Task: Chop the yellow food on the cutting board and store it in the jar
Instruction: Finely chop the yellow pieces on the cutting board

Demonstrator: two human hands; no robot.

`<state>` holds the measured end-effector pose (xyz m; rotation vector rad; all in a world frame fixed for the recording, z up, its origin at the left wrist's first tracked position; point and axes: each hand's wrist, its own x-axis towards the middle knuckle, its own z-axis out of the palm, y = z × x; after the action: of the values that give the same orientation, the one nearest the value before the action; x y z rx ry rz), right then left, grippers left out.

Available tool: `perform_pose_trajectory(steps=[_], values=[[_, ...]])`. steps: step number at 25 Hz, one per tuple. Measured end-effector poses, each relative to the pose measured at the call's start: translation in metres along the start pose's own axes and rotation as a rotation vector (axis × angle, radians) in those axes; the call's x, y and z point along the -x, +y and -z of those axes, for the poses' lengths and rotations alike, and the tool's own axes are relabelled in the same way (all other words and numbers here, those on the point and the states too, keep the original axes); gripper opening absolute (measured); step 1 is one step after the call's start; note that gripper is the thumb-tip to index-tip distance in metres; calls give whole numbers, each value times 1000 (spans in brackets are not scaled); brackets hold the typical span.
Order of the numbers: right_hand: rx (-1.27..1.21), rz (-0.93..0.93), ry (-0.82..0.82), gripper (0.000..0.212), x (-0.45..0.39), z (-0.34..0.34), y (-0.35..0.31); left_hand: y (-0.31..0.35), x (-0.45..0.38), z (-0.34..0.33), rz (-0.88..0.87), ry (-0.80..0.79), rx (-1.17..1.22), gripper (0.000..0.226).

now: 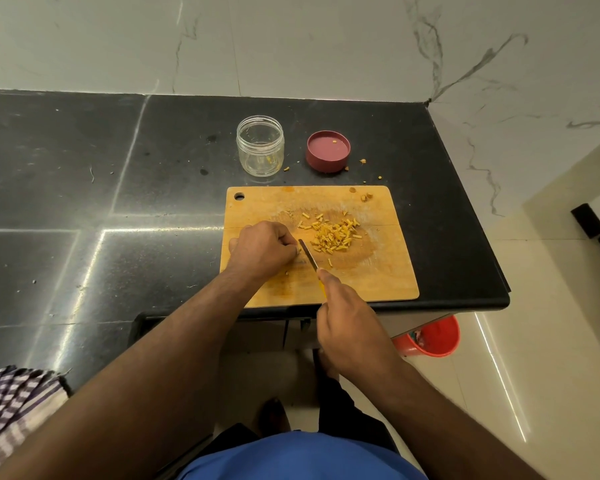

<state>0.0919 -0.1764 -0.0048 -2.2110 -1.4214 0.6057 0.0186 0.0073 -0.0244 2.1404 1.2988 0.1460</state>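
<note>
Curling its fingers on the cutting board (pixel 378 271) at frame centre, the left hand (pixel 262 249) seems to pin a small yellow piece, though what it holds is hidden. Just right of its fingertips the knife (pixel 308 254) runs diagonally, tip toward upper left, handle wrapped in the right hand (pixel 347 323). Chopped yellow food (pixel 333 235) lies right of the blade; the open jar (pixel 260 145) stands above on the table (pixel 118 168).

1 jar (pixel 260 145), 1 lid (pixel 328 151), 1 cutting board (pixel 378 271), 1 knife (pixel 308 255), 2 hands: left hand (pixel 262 249), right hand (pixel 350 327).
</note>
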Motion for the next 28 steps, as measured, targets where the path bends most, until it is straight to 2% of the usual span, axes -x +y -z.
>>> perform_pose_trajectory(steps=[6, 10, 14, 23, 28], values=[[45, 5, -5, 52, -7, -5, -3, 1, -1, 0, 17, 21, -11, 23], [30, 2, -41, 54, 12, 0, -1, 1, -1, -1, 18, 14, -3, 22], [-41, -16, -7, 54, 16, 5, 0, -1, -1, 0, 24, 1, 1, 22], [9, -14, -34, 54, -11, -2, -9, 1, 0, 0, 42, 16, 11, 19], [36, -9, -53, 54, 9, 1, -5, 1, -1, 0, 39, 15, 8, 20]])
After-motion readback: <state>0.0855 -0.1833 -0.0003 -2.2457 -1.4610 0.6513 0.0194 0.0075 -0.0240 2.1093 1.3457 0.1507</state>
